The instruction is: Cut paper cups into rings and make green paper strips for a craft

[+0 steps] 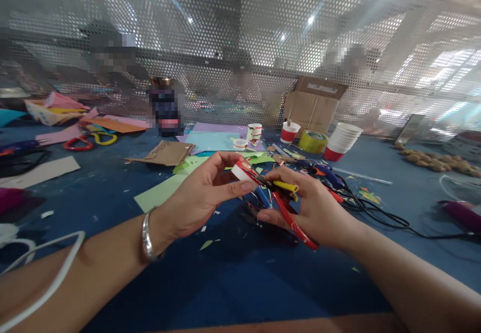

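My left hand (210, 187) pinches a small red-and-white piece of paper cup (244, 171) between thumb and fingers. In my right hand (308, 202) is a pair of scissors (291, 220) with one red and one yellow handle. Their dark blades point left and meet the edge of the cup piece; the blade tips are partly hidden by it. Under my hands, blue-handled pliers (263, 197) lie on the blue table (225, 283), half covered. Small paper scraps (206, 244) are scattered nearby.
Behind my hands stand a decorated paper cup (254, 133), a red-and-white cup (290, 132), yellow tape (313, 141) and stacked cups (342, 140). A blue glue gun (327, 175) with a black cable lies right. Cardboard (165, 153) and green paper (158, 192) lie left. A perforated metal screen (210, 37) rises behind.
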A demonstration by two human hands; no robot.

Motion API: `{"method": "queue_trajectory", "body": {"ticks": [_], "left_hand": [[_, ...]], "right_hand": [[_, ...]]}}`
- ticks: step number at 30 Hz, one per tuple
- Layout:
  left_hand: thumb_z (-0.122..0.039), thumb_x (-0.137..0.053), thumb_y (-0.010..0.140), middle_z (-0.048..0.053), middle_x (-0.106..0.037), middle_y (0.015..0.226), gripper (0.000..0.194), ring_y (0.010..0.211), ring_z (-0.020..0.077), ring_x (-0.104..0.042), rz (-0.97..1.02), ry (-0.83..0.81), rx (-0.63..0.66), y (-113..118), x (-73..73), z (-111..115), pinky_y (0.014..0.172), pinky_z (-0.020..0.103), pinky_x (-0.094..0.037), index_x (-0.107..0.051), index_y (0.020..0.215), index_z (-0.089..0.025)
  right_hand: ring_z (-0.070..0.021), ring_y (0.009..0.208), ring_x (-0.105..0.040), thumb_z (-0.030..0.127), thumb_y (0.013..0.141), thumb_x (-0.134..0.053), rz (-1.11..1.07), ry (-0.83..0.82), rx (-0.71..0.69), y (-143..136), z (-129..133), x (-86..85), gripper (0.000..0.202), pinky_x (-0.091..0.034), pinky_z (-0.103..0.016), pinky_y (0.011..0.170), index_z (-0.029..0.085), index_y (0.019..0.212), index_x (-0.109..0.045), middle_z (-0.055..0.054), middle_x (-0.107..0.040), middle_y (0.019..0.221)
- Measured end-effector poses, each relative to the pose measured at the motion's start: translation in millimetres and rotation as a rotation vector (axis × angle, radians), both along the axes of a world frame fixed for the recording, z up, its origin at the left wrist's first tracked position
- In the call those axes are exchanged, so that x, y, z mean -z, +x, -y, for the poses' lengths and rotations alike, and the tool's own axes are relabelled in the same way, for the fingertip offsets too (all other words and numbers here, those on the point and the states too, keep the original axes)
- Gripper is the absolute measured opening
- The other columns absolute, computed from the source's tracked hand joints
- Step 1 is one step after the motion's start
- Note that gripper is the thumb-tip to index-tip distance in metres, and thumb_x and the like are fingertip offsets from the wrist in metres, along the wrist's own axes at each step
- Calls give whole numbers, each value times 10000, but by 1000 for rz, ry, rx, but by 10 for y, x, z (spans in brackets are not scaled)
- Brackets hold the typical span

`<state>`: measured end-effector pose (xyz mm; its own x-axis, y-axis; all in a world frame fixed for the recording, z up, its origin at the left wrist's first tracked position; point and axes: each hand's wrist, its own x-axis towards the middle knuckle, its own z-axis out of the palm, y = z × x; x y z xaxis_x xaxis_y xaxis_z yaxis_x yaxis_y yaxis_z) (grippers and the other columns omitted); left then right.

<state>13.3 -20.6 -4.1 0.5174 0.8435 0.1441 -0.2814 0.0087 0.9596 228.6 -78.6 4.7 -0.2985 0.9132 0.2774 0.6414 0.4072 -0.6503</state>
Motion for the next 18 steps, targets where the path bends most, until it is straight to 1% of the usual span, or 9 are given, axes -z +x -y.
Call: {"method": "queue_trajectory", "body": {"ticks": [6, 9, 14, 18], "left_hand": [[-189, -828, 786, 21, -690, 1113, 421, 1028, 166, -657, -39, 68, -6, 1, 12, 22, 919, 302, -519, -565, 1115, -204], [-179, -823, 787, 19, -687, 1124, 435, 1036, 165, -654, -48, 89, -23, 3, 28, 35, 916, 303, -526, -552, 1125, -212], [-185, -842, 758, 13, -679, 1099, 463, 1035, 170, -655, -46, 121, -68, 11, 44, 42, 914, 313, -541, -538, 1106, -216], [-194, -859, 736, 22, -667, 1118, 499, 1018, 162, -648, -54, 123, -103, 5, 32, 38, 921, 318, -542, -545, 1123, -212]], "right_hand": [[-154, 730, -543, 491, 853, -741, 79, 145, 24, -51, 10, 41, 379, -430, -272, 674, 208, 1081, -630, -4, -645, 866], [-130, 675, -503, 485, 872, -723, 80, 147, 34, -74, 13, 48, 336, -401, -250, 624, 196, 1024, -640, 13, -608, 804], [-110, 639, -479, 496, 877, -716, 93, 154, 45, -62, 36, 25, 317, -370, -230, 600, 192, 923, -639, 35, -567, 731], [-102, 619, -448, 498, 873, -718, 103, 141, 39, -42, 52, 9, 325, -363, -215, 576, 188, 916, -631, 39, -550, 721]]}}
